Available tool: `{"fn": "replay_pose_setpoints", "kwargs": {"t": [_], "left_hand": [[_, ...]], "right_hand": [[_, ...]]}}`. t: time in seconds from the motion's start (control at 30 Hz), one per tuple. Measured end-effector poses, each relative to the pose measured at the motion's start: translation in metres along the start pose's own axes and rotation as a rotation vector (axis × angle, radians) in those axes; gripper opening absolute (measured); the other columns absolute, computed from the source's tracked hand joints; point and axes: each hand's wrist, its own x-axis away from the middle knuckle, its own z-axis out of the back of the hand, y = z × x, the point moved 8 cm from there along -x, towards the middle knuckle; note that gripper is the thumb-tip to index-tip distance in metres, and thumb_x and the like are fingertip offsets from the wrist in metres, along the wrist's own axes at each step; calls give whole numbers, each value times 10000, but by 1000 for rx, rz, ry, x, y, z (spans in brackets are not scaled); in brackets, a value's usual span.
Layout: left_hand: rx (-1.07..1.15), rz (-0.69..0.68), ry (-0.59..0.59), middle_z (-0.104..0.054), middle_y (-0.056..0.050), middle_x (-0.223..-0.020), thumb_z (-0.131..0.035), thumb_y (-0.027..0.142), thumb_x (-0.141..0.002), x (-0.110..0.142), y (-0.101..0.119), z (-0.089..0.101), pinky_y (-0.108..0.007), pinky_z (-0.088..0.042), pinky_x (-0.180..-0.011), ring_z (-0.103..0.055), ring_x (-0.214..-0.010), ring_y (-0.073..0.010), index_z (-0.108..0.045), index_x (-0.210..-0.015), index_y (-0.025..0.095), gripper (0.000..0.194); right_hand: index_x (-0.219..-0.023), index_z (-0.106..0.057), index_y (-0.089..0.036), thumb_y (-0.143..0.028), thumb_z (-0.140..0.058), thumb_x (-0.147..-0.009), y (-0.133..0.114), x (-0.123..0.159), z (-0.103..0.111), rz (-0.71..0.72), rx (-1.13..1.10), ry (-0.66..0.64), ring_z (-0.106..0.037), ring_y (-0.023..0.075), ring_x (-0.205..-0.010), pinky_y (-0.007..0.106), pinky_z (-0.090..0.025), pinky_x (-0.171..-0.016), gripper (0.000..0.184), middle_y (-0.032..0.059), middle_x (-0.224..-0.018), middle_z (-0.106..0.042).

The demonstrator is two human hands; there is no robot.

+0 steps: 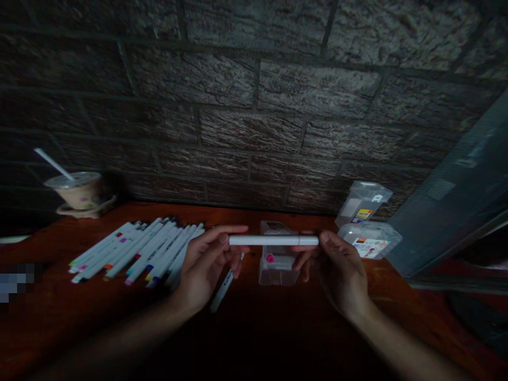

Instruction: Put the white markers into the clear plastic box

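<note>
While left hand [204, 267] pinches one end, right hand [347, 272] other, white marker [264, 241] held level, frame centre, in front of clear case [280, 278]. Step, apparently: inspection. Next move likely calls for steady fingertips. Marker pile [145, 254]: centre-left.

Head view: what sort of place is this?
Possibly a café or a casual seating corner; can't be certain. Clues: a reddish-brown table against a rough brick-pattern wall, and a lidded drink cup with a straw. White markers lie on it too.
</note>
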Motion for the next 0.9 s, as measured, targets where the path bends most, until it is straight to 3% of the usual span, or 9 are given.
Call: {"fn": "replay_pose_setpoints", "kwargs": {"t": [0.23,0.4,0.63,0.9], "left_hand": [[-110,-24,94,-727,-42,-729,-701,362,-959,-3,0,5,-207,-509,-410,-584,-482,-106,-804,-1067,148,261],[-206,-29,77,-697,-11,-721,-689,361,-976,-1,-2,6,-186,-487,-419,-576,-477,-83,-786,-1102,165,252],[-341,-8,60,-609,46,-569,-720,301,-942,0,-2,3,-163,-446,-414,-543,-439,-73,-773,-1090,160,211],[-469,-20,56,-589,70,-493,-743,250,-900,0,0,1,-150,-380,-400,-516,-393,-63,-765,-1014,160,146]], "right_hand": [[-1129,-774,-230,-369,-686,-996,-2,0,2,37,84,1,-703,164,-503,243,-554,-438,212,58,-758,-815],[-1050,-806,-214,-356,-674,-1013,-1,0,6,64,181,8,-667,117,-451,199,-543,-446,198,37,-672,-778],[-1041,-828,-234,-284,-805,-904,-2,-2,5,107,211,33,-696,133,-473,201,-567,-413,147,39,-726,-794],[-972,-827,-239,-225,-834,-852,-2,-1,3,100,245,28,-660,118,-412,183,-561,-408,121,19,-601,-775]]}}
